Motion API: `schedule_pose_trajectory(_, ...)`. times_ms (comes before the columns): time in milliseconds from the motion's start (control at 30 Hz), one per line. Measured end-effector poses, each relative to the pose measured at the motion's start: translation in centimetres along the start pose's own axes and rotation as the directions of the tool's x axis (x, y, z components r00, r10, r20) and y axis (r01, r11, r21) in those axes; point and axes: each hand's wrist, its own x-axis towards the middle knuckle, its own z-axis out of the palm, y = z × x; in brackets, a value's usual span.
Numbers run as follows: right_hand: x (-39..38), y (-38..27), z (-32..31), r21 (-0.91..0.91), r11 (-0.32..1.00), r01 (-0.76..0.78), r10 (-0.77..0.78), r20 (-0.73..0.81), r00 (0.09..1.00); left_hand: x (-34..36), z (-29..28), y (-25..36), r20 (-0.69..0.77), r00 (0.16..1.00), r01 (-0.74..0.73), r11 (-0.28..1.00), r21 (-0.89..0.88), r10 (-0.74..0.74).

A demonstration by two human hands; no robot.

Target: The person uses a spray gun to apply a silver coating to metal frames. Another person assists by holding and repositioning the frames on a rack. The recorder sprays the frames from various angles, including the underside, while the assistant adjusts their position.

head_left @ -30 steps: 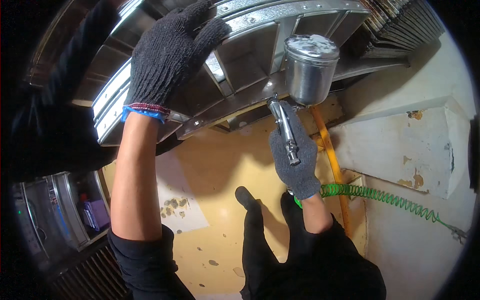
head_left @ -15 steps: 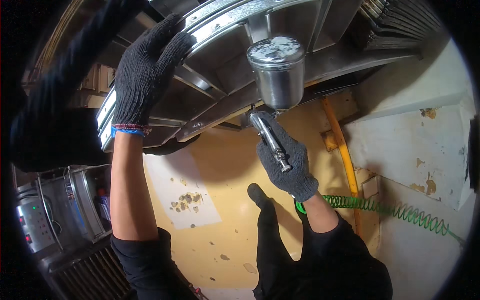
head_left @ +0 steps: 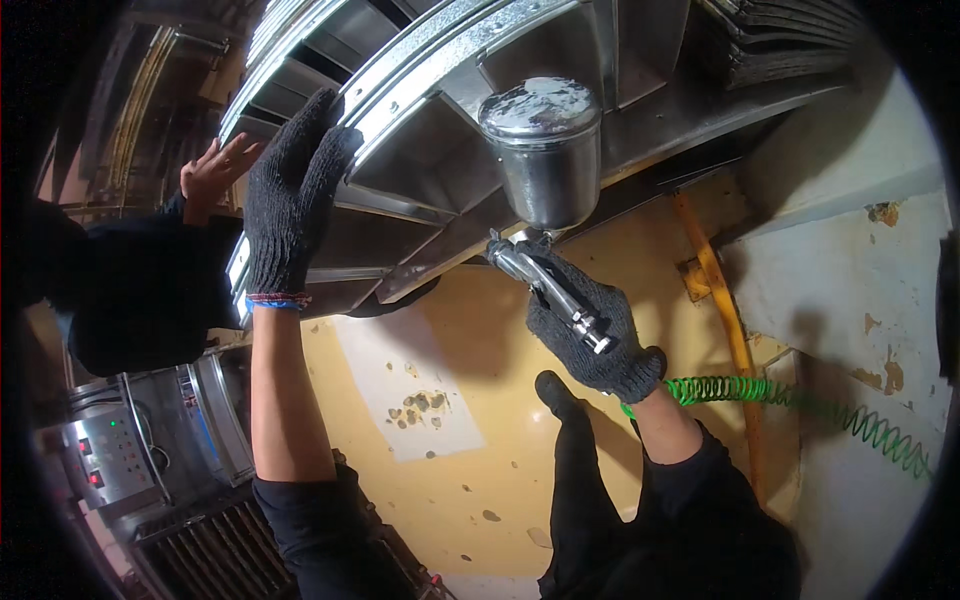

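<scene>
My right hand point(head_left: 590, 325), in a dark knit glove, is wrapped round a silver spray gun point(head_left: 560, 295). A metal cup point(head_left: 548, 160) with a white-smeared lid sits on top of the gun. The gun's nozzle end points at the lower edge of a large metal frame point(head_left: 430, 165) divided into several compartments. My left hand point(head_left: 285, 205), gloved alike, lies against the frame's bright rim, fingers stretched upward and the thumb apart. Part of its fingers' far side is hidden. From below my right wrist runs a green coiled hose point(head_left: 730, 390).
At the left, another person's bare hand point(head_left: 215, 175) and dark sleeve reach toward the frame. A control box point(head_left: 110, 455) with lit switches stands lower left above a dark grille point(head_left: 210, 550). A yellow pipe point(head_left: 728, 320) runs beside the pale wall point(head_left: 850, 280); stacked dark plates point(head_left: 790, 40) lie upper right.
The view has shifted, so the floor and wall sit further right. The other person's blurred dark arm has drawn back from the upper left, and their bare hand now shows. My right hand keeps the spray gun.
</scene>
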Motion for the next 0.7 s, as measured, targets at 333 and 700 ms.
schedule_pose_trajectory(333,0.3,-2.3,0.3,0.485,0.867,-0.117,0.015,0.208,0.978,-0.2,0.0,0.4,-0.016,0.999,0.051,0.997,0.064,-0.050)
schedule_pose_trajectory(700,0.0,-4.4,2.4,0.391,0.921,0.004,-0.115,0.261,0.959,-0.1,0.1,1.7,0.003,0.989,0.147,0.989,-0.002,-0.147)
